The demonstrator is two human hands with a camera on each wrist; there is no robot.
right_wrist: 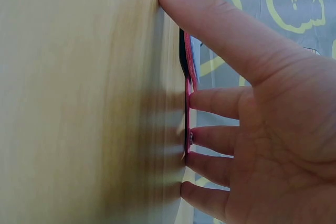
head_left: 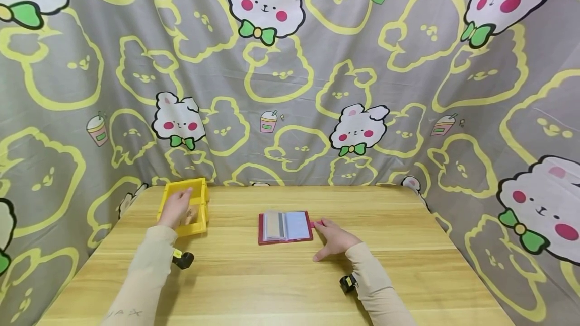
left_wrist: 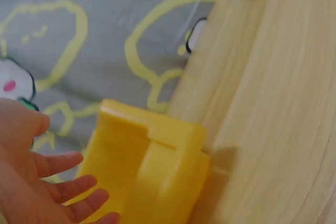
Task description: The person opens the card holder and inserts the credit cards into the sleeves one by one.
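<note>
A red card holder (head_left: 297,225) with clear sleeves lies spread open on the table, a beige card or leaf showing on its left side. From its right edge a pink strap (right_wrist: 188,121) sticks out. My right hand (head_left: 335,239) rests its fingertips on this strap, and the thumb is spread toward the table just in front of the holder. Over the yellow box (head_left: 199,228) at the left hovers my left hand (head_left: 175,209), its fingers loosely extended and apart. In the left wrist view nothing sits between those fingers (left_wrist: 79,187). The hand hides part of the box's inside.
The wooden table (head_left: 254,286) reaches back to a grey patterned curtain (head_left: 290,160), which also hangs along both sides. The yellow box stands near the table's back left corner. Each wrist carries a small black camera (head_left: 183,259).
</note>
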